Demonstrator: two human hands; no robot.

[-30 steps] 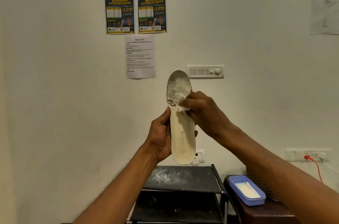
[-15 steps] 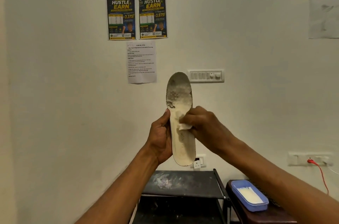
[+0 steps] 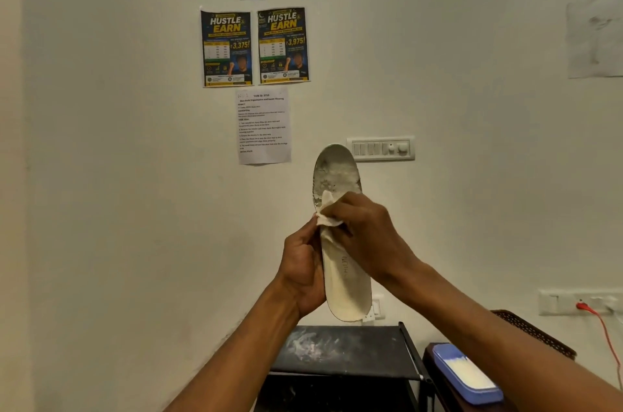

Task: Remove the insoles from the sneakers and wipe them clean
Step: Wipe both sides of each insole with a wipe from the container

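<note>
While the person stands facing a plain cream wall, both bare arms reach forward and hold a shoe insole [image 3: 340, 263] upright in the air, toe end up and heel end down. It is a long, flat, rounded piece of pale off-white foam, smooth along its lower half with faint printed letters at the middle. Its upper part is grey and blotchy, crusted with patches of white powder.

The left hand [image 3: 303, 273] wraps the insole's left edge near the middle and lower part, its grip curled closed around that edge with the thumb on the front face. The right hand [image 3: 367, 236] lies across the front of the insole just above the left hand, its grip pinching a small crumpled white wipe [image 3: 326, 214] and pressing it against the insole where the clean and dirty parts meet. The wipe is soft, wrinkled and folded, and touches the left thumb tip.

Below the hands stands a black metal shoe rack [image 3: 340, 352], its flat top shelf dusted with white smears. To its right, a dark brown stool [image 3: 438, 381] carries a shallow blue plastic tray [image 3: 467, 374] with something white inside. On the wall hang two dark glossy posters [image 3: 254, 47], a printed white sheet [image 3: 263, 125], and a white switch panel [image 3: 381, 148] just behind the insole's tip.
</note>
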